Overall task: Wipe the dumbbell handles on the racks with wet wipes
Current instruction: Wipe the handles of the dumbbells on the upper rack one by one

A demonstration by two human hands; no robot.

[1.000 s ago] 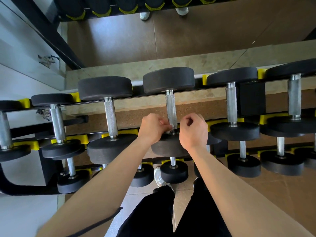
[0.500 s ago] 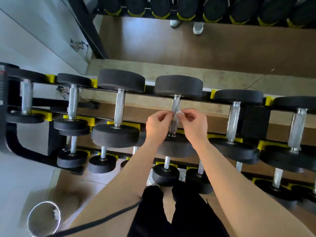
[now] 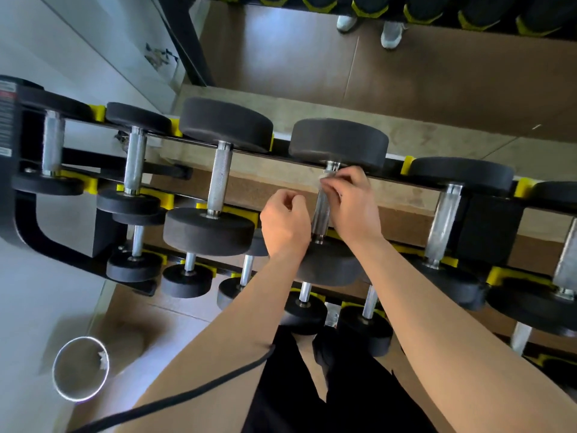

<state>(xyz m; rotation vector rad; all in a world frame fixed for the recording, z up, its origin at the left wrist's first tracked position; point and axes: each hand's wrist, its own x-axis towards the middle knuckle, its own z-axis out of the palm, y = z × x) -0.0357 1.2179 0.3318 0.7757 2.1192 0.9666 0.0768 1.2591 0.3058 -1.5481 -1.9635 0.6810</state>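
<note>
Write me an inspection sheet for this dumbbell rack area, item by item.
Surface: black rack with yellow cradles, dumbbells on several tiers.
Job's things: wet wipe held against the top of one steel handle on the upper tier.
Clutter: round bin on the floor at left, a scrap inside.
Hands: right hand pinches the wipe; left hand curled beside the handle, nothing seen in it.
Cables: black cord crossing the left forearm.
Surroundings: brown floor tiles, pale wall at left.
</note>
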